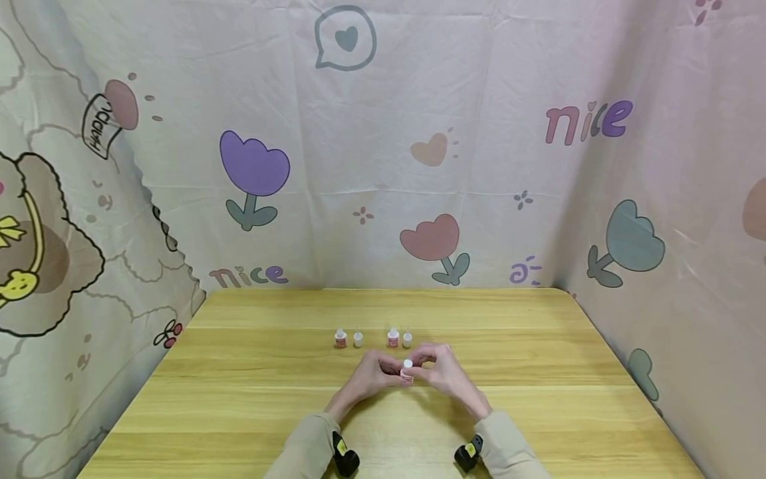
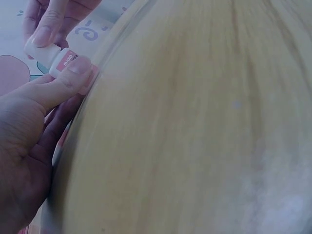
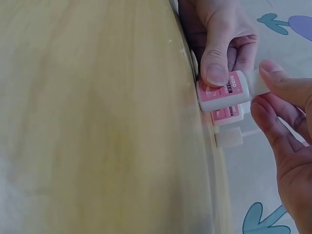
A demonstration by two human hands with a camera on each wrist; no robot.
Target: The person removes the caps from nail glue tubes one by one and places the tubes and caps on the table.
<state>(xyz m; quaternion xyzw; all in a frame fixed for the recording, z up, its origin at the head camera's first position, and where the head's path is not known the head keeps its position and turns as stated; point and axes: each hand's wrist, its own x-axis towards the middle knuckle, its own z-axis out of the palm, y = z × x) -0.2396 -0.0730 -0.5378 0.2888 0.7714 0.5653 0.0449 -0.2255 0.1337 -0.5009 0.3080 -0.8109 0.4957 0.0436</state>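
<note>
Over the middle of the table, my left hand (image 1: pixel 372 377) grips a small white glue bottle (image 3: pixel 238 84) with a pink label. Its thumb presses on the label in both wrist views. My right hand (image 1: pixel 445 374) pinches the bottle's white cap (image 3: pixel 256 82) between thumb and fingers. Cap and bottle neck are in line, with the cap pointing up in the head view. In the left wrist view the bottle (image 2: pixel 61 59) tilts between the two hands, and part of its label is hidden by the left thumb.
Behind the hands stand two more pink-labelled bottles, a left one (image 1: pixel 340 340) and a right one (image 1: pixel 393 339). Beside each is a white cap with a thin upright stem, a left cap (image 1: pixel 358 340) and a right cap (image 1: pixel 407 340). A printed cloth (image 1: pixel 359 166) hangs behind the wooden table (image 1: pixel 269 399).
</note>
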